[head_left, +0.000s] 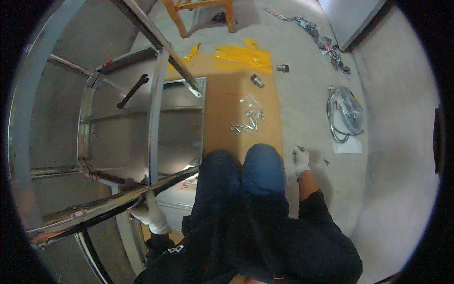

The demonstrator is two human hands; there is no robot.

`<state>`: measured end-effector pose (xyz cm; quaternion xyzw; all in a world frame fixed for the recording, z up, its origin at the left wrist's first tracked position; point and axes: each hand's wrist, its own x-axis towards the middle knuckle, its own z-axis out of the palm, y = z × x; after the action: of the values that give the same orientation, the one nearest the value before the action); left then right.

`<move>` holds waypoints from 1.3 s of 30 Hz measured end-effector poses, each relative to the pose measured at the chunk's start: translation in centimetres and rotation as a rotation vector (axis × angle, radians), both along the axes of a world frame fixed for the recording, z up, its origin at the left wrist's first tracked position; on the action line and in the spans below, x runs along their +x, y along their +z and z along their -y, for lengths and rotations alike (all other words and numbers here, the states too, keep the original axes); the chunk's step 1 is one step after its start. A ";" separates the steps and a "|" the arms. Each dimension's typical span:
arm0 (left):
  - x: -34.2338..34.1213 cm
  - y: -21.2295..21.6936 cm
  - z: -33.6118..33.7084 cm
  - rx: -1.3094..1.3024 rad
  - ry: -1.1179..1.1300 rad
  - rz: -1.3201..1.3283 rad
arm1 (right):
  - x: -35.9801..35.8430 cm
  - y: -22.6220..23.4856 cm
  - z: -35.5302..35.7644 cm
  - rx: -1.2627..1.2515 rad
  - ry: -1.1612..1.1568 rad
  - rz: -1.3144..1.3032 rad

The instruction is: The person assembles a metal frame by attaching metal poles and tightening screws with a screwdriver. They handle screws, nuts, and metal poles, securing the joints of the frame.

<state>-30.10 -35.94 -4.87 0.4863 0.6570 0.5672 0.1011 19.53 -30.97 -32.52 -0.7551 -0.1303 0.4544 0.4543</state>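
My left hand [150, 213], in a white glove, grips the lower rail of a large metal frame [153, 118] on the left; part of its fingers is hidden by the rail. To the right of my knees, low over the floor, my right hand [301, 161] is also gloved, with its fingers curled in. A small dark spot shows at its fingers, too small to name. Inside the frame, a dark open-ended wrench [133, 91] lies on a metal panel [137, 137]. Several bolts [245, 128] and a small clear plastic bag [250, 102] lie on the cardboard ahead of my knees.
The brown cardboard sheet [227, 99] carries yellow tape [243, 57] at its far end. Two dark metal fittings [257, 81] lie nearby. Coiled hoses in plastic [346, 111] rest by the right wall. A wooden chair [203, 6] and crumpled plastic strip [309, 28] are farther off.
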 end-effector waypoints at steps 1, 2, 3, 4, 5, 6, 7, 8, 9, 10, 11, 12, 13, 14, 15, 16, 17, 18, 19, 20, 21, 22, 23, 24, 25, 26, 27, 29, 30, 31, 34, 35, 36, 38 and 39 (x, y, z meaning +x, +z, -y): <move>0.1 -0.6 0.9 -0.040 -0.041 -0.033 | 0.9 -2.1 0.1 -0.033 -0.003 0.113; 0.6 -1.2 3.2 -0.090 -0.068 -0.067 | 2.0 -3.3 0.1 -0.060 0.031 0.101; 0.8 -2.2 6.0 -0.136 -0.091 -0.096 | 2.4 -3.7 -0.3 -0.030 0.076 0.247; 1.3 -2.7 7.0 -0.189 -0.125 -0.135 | 2.4 -3.9 -0.8 -0.008 0.113 0.383; 1.3 -3.6 7.4 -0.239 -0.159 -0.164 | 2.7 -4.1 -1.5 0.017 0.152 0.528; 2.2 -4.6 8.0 -0.292 -0.187 -0.192 | 3.3 -4.5 -2.6 0.007 0.189 0.567; 2.2 -5.3 8.0 -0.346 -0.216 -0.222 | 3.9 -4.6 -4.0 -0.035 0.214 0.655; 2.3 -6.0 8.5 -0.401 -0.247 -0.253 | 4.6 -4.7 -5.6 -0.078 0.240 0.742; 3.7 -7.3 6.6 -0.455 -0.276 -0.279 | 5.2 -4.5 -7.2 -0.119 0.270 0.832; 5.5 -8.5 4.1 -0.515 -0.305 -0.309 | 5.7 -4.2 -8.9 -0.136 0.277 0.861; 5.8 -9.4 2.1 -0.576 -0.340 -0.342 | 6.3 -3.6 -10.5 -0.155 0.282 0.887; 6.0 -10.8 -0.1 -0.631 -0.367 -0.368 | 6.7 -3.3 -12.1 -0.166 0.290 0.919; 7.4 -12.7 -3.8 -0.693 -0.391 -0.387 | 7.3 -3.5 -13.3 -0.180 0.328 0.961; 8.3 -14.9 -8.3 -0.750 -0.428 -0.405 | 8.3 -4.0 -14.3 -0.200 0.355 1.005; 9.5 -17.1 -12.1 -0.810 -0.456 -0.424 | 8.9 -4.9 -15.5 -0.214 0.390 1.045; 10.3 -18.5 -15.1 -0.886 -0.481 -0.454 | 8.9 -6.0 -15.9 -0.192 0.365 1.054; 10.1 -19.4 -15.9 -0.956 -0.510 -0.481 | 8.7 -6.7 -15.8 -0.182 0.351 1.083; 10.2 -21.3 -16.4 -1.026 -0.507 -0.487 | 8.2 -6.8 -15.6 -0.164 0.356 1.110; 10.6 -23.9 -16.5 -1.090 -0.509 -0.482 | 7.9 -6.7 -15.3 -0.144 0.358 1.147; 11.2 -25.2 -16.8 -1.163 -0.513 -0.476 | 7.9 -7.0 -14.7 -0.178 0.409 1.193; 12.5 -25.4 -18.3 -1.252 -0.518 -0.509 | 8.3 -7.3 -14.6 -0.152 0.397 1.228; 14.0 -24.6 -19.8 -1.345 -0.521 -0.542 | 8.7 -7.5 -14.4 -0.124 0.391 1.260; 14.7 -24.1 -20.7 -1.447 -0.522 -0.576 | 8.7 -7.6 -14.1 -0.098 0.390 1.284; 14.2 -24.0 -20.6 -1.400 -0.560 -0.553 | 7.7 -5.4 -14.9 -0.261 0.444 1.165; 14.4 -23.7 -21.4 -1.474 -0.575 -0.569 | 7.6 -5.6 -14.9 -0.225 0.417 1.186; 14.7 -23.6 -22.1 -1.547 -0.591 -0.582 | 7.5 -5.5 -14.8 -0.187 0.389 1.206; 15.0 -23.7 -23.0 -1.609 -0.611 -0.598 | 7.5 -5.6 -14.9 -0.146 0.349 1.228; 15.3 -23.1 -22.8 -1.626 -0.585 -0.632 | 7.9 -5.6 -14.7 -0.207 0.415 1.211; 15.4 -23.3 -23.0 -1.619 -0.581 -0.651 | 7.9 -5.7 -14.6 -0.193 0.419 1.225; 15.6 -23.2 -23.1 -1.642 -0.568 -0.642 | 8.1 -6.2 -14.3 -0.174 0.425 1.236; 16.0 -23.0 -23.7 -1.684 -0.536 -0.621 | 8.7 -6.9 -13.4 -0.214 0.438 1.220; 16.2 -22.8 -24.1 -1.689 -0.526 -0.607 | 8.8 -7.2 -13.1 -0.190 0.450 1.236; 16.3 -22.8 -24.4 -1.690 -0.514 -0.595 | 8.8 -7.4 -13.2 -0.173 0.415 1.232; 15.8 -23.0 -23.9 -1.660 -0.536 -0.622 | 8.9 -7.6 -13.0 -0.183 0.394 1.180; 15.8 -22.8 -23.7 -1.645 -0.552 -0.631 | 9.1 -7.6 -12.7 -0.191 0.386 1.158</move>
<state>-14.27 -12.20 -27.71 0.5327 0.7110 -0.2814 0.3626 28.63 -18.24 -40.07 -0.8793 -0.4489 0.0544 0.1498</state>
